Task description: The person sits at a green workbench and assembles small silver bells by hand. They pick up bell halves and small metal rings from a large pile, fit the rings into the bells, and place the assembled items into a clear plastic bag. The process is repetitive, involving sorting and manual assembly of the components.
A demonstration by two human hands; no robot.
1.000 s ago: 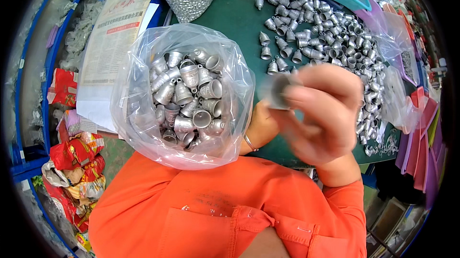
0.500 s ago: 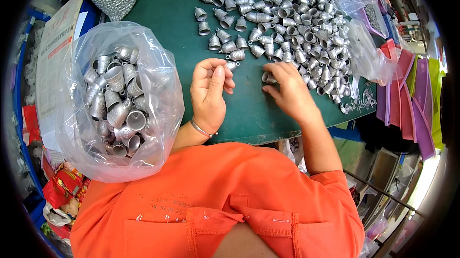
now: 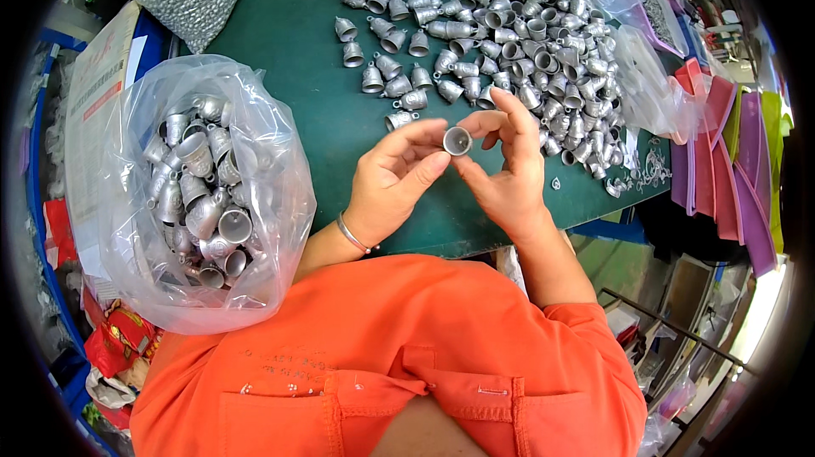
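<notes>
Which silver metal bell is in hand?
The silver bell between the left hand and right hand; others are on the green table or in a clear plastic bag.

A bright orange short-sleeved cloth shirt with stitched chest pockets; a slim silvery metal bangle circles the left wrist.

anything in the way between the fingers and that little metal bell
Nothing visible: the metal bell is held between the left hand and the right hand, mouth facing the camera. Loose bells lie beyond on the green table.
</notes>
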